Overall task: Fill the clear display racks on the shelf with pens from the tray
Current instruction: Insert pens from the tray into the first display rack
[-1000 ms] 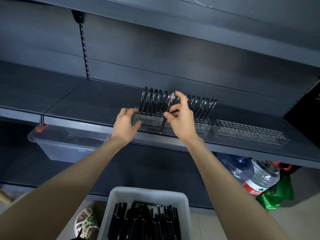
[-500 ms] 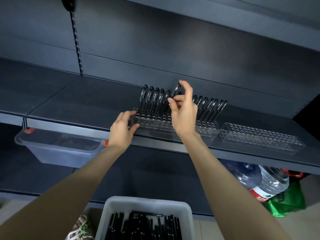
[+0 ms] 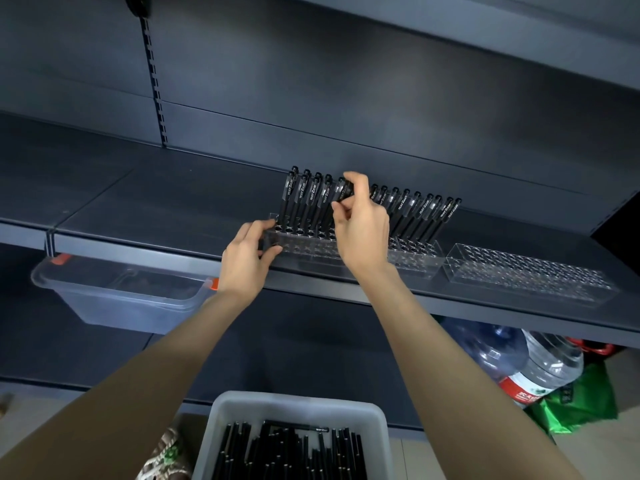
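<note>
The right hand [image 3: 360, 233] pinches a pen [image 3: 343, 192] by its cap between thumb and forefinger. A second ago the pen hung tilted in front of the rack [image 3: 311, 250]; now it stands in the far row, so another hole looks filled. The left hand [image 3: 247, 258] grips the rack's left end. The tray [image 3: 298, 405] sits near, below.
</note>
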Tool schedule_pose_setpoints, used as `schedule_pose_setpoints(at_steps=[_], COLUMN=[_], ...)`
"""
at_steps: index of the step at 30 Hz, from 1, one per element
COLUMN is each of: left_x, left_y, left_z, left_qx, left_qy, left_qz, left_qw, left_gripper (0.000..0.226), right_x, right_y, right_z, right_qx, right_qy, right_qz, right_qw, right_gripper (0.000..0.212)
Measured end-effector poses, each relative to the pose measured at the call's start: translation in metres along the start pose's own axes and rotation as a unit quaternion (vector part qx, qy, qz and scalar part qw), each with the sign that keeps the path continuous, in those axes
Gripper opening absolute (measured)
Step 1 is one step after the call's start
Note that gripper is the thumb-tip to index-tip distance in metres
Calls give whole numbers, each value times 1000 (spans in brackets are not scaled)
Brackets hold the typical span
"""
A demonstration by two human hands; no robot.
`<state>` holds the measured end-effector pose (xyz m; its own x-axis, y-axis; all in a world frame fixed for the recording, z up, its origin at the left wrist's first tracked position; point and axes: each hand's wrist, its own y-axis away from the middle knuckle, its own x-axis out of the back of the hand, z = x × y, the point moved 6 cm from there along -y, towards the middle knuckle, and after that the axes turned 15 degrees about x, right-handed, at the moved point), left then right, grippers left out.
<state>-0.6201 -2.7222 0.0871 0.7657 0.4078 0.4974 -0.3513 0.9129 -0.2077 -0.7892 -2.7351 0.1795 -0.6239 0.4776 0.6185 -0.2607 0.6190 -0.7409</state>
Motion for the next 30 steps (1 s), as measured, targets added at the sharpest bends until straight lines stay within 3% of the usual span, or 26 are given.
schedule_pose_setpoints(at_steps=[6, 19, 30], left_x=[0, 0, 0], left_y=[0, 0, 1], left_z=[0, -1, 0], left_qx=[0, 1, 0], left_qy=[0, 3, 4], left_qz=[0, 1, 4], left_qw=[1000, 1000, 1000], left_gripper=[40, 40, 40], right_x=[4, 3, -5], right_y=[-6, -8, -8], right_z=[-4, 5, 4], right_qx=[-15, -30, -6], right_qy=[33, -20, -13], right_qz=[-29, -18, -78], right_qw=[999, 999, 997], right_gripper=[43, 42, 41])
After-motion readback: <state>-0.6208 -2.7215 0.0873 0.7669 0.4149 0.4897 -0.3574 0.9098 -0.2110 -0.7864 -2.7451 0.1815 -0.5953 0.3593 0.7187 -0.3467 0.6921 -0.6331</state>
